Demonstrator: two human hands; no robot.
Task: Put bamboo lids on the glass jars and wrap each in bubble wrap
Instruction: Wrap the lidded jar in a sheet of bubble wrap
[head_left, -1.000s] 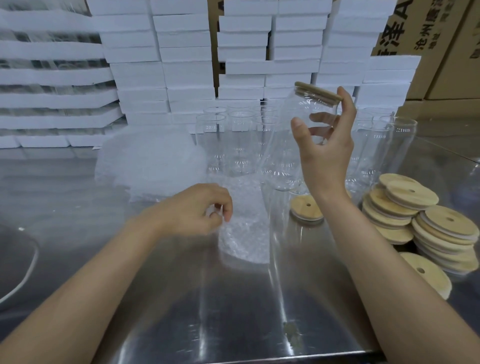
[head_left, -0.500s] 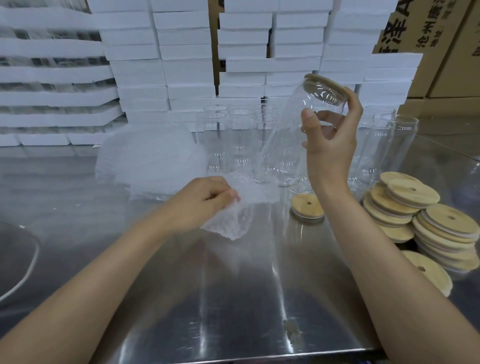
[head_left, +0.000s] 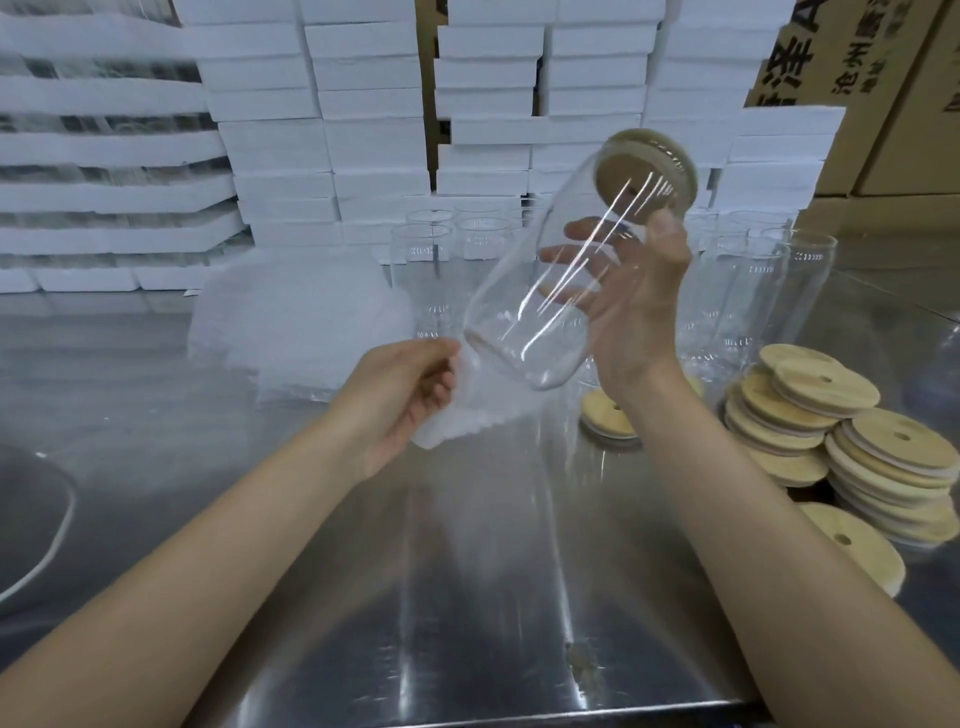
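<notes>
My right hand (head_left: 636, 306) grips a clear glass jar (head_left: 524, 322) in the air, tilted with its base toward me and down-left. A bamboo lid (head_left: 647, 171) sits on the jar's mouth at the upper right. My left hand (head_left: 402, 397) pinches a sheet of bubble wrap (head_left: 457, 421) lifted just below the jar's base. Several open glass jars (head_left: 431, 270) stand behind on the steel table (head_left: 467, 597). Loose bamboo lids (head_left: 826, 421) lie piled at the right, and one lid (head_left: 605, 418) lies near my right wrist.
A pile of bubble wrap sheets (head_left: 296, 322) lies left of the standing jars. Stacks of white foam boxes (head_left: 322, 130) line the back, with cardboard cartons (head_left: 893, 93) at the far right. A round rim (head_left: 57, 535) shows at the left edge.
My right hand has tipped the lidded jar further, its base swinging down toward me. My left hand has lifted the bubble wrap sheet off the table and up under the jar.
</notes>
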